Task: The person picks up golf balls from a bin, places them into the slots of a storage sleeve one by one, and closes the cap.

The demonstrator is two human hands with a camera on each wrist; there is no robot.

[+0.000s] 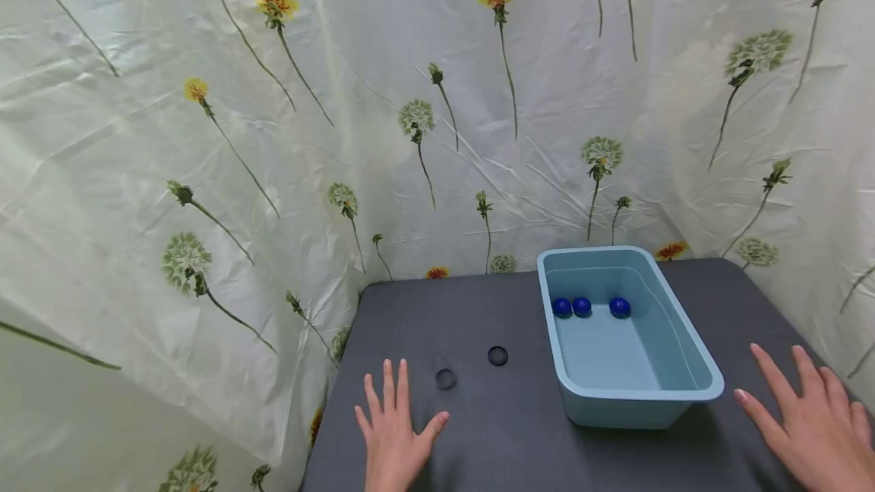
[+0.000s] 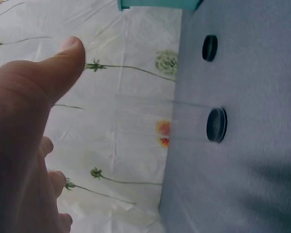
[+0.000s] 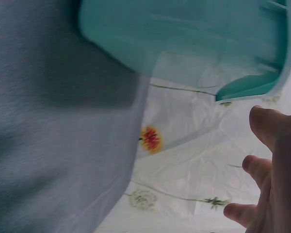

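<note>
My left hand (image 1: 395,435) hovers over the near left of the table, fingers spread and straight, holding nothing. Just beyond it stands a clear, see-through cylinder (image 2: 191,119) with a black round base (image 2: 217,124). A small black round cap or ring (image 1: 497,356) lies to the right of the cylinder. On the table's right half sits a light blue plastic bin (image 1: 632,393), with three dark blue balls (image 1: 582,307) at its far end. To the right of the bin, my right hand (image 1: 813,416) is held above the table with fingers apart, touching nothing.
A dark grey cloth (image 1: 506,431) covers the table. Behind it and at both sides hangs a pale curtain (image 1: 383,127) printed with dandelions, close to the table's edges. The bin's walls (image 3: 184,29) rise well above the tabletop.
</note>
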